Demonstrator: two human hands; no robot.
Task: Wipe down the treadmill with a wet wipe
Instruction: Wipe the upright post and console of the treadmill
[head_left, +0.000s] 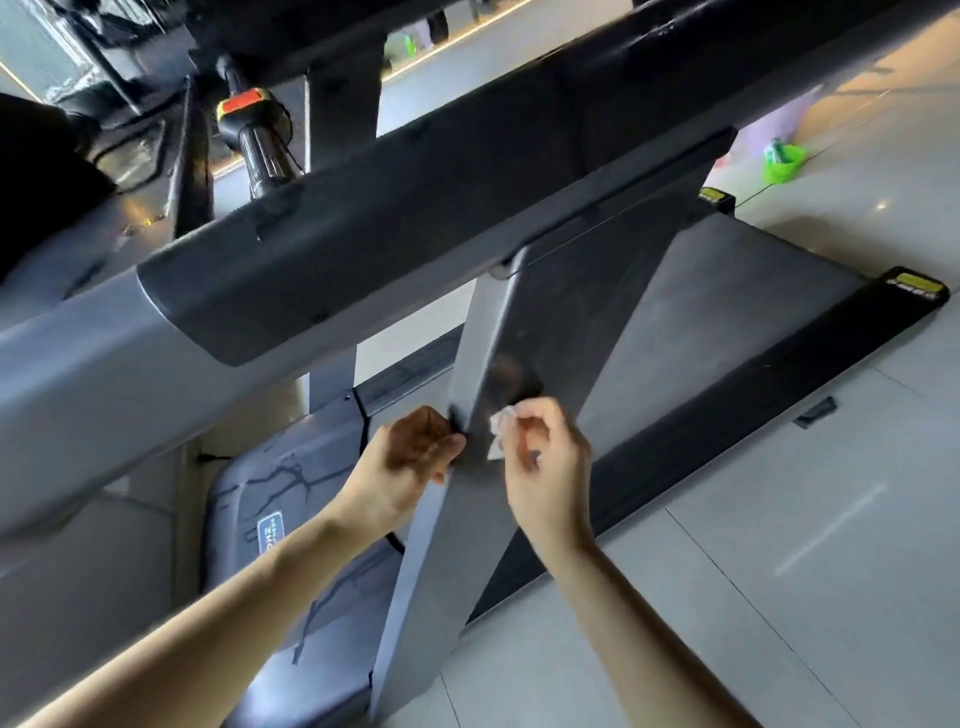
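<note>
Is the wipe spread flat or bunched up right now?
Bunched up: the wet wipe shows as a small crumpled wad pinched in the right hand against the treadmill upright.

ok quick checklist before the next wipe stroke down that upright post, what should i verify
1. Wet wipe held in right hand: ok.
2. Wipe touching the upright post: ok, at its face.
3. Left hand steadying the post's edge: ok.
4. Wipe still wet enough: cannot tell.
5. Post face below the hands free of obstacles: ok.
6. Handrail above already wiped: cannot tell.
</note>
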